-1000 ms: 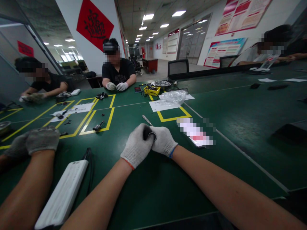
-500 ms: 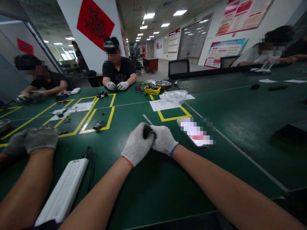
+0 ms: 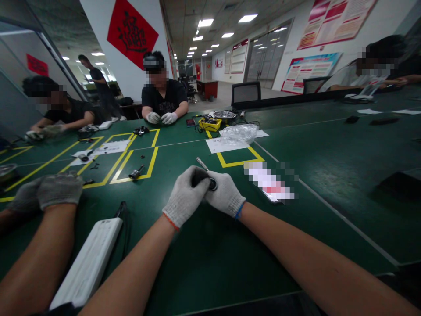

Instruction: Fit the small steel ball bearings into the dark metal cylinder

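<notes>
Both my hands wear white knit gloves and meet over the green table. My left hand and my right hand are closed together around a small black round part with a ring-shaped end. A metal-tipped tool lies on the table just beyond my hands. A phone lies flat to the right of my right hand.
A co-worker's gloved hands and forearm reach in at the left, beside a white power strip. Yellow tape boxes hold a small black part and papers. A plastic bag, a yellow box and other seated people lie beyond.
My hands shifted slightly on the black part, showing more of its ring end. A person has walked into view in the far left background.
</notes>
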Demonstrator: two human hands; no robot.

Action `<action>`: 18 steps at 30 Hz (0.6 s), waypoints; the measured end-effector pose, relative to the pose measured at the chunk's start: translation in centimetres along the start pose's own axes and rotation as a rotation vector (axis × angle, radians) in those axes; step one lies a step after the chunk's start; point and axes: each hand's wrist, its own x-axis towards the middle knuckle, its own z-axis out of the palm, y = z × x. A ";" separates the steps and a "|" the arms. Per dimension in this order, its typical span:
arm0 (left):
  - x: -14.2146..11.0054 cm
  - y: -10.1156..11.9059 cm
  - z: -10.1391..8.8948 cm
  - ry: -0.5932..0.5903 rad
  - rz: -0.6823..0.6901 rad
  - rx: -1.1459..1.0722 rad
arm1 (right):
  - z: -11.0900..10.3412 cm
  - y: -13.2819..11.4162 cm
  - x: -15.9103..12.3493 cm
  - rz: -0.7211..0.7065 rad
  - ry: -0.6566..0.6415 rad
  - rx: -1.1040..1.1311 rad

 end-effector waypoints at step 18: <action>-1.3 -0.7 -1.3 0.025 0.640 0.539 | 0.3 -0.5 -0.2 -0.003 0.003 0.209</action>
